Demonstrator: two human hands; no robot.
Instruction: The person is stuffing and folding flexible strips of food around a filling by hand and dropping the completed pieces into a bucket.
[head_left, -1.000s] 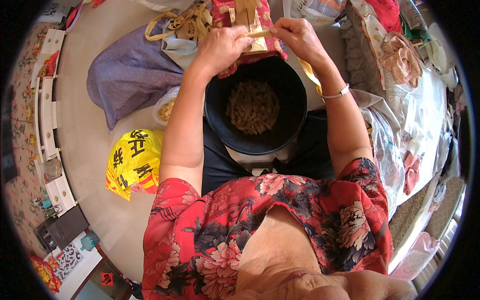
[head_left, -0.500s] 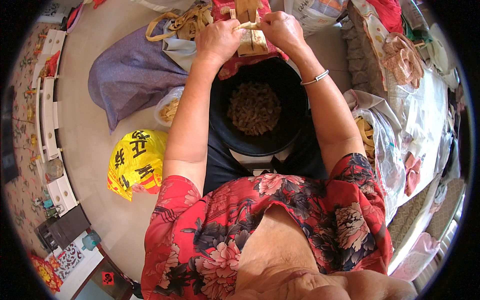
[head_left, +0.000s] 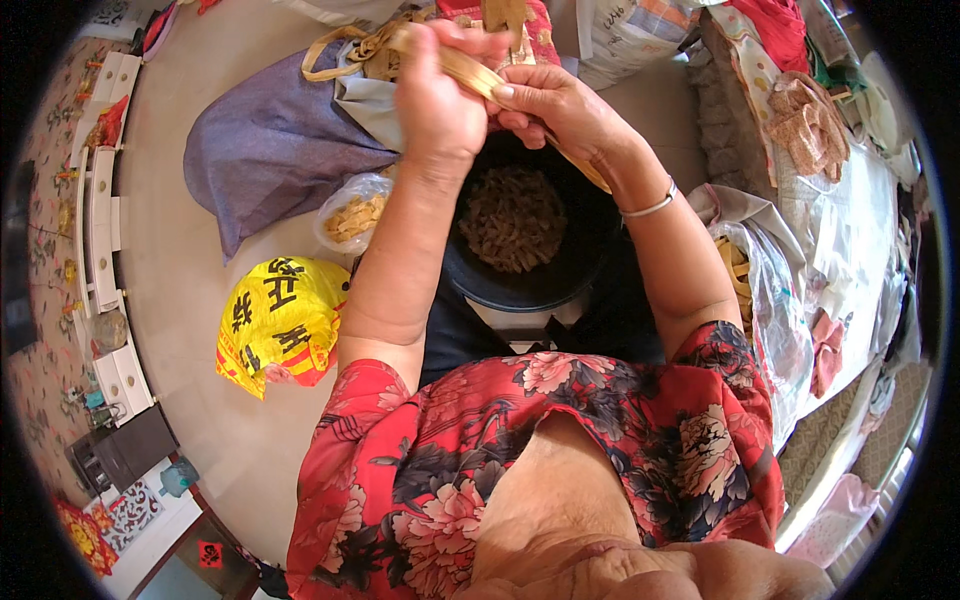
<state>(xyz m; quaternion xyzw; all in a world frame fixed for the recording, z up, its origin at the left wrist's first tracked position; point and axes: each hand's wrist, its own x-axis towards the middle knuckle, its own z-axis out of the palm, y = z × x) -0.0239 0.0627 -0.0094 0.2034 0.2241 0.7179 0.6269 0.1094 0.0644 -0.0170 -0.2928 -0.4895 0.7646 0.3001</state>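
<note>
My left hand [head_left: 440, 105] is raised and blurred at the upper middle, touching a pale, flat, yellowish strip [head_left: 460, 70]; its grip is unclear. My right hand [head_left: 550, 110] is closed on that strip, thumb on top, with the strip trailing down past the wrist. Behind them a wooden board [head_left: 505, 15] rests on red patterned cloth [head_left: 535, 40], partly hidden by my hands. Below, between my legs, stands a black round tub [head_left: 530, 295] with short brownish pieces [head_left: 510, 215] in its bottom.
Left lie a blue-grey cloth bag [head_left: 260, 140] with strips on top, a clear bag of yellow pieces [head_left: 350, 215] and a yellow printed sack [head_left: 275, 325]. Right are plastic bags [head_left: 760, 300] and heaped cloths [head_left: 805, 120]. White cabinets [head_left: 100, 220] line the far left.
Both hands have come away from the wooden board toward me, the right one further down. The left hand has turned and the strip now slants down to the right between them.
</note>
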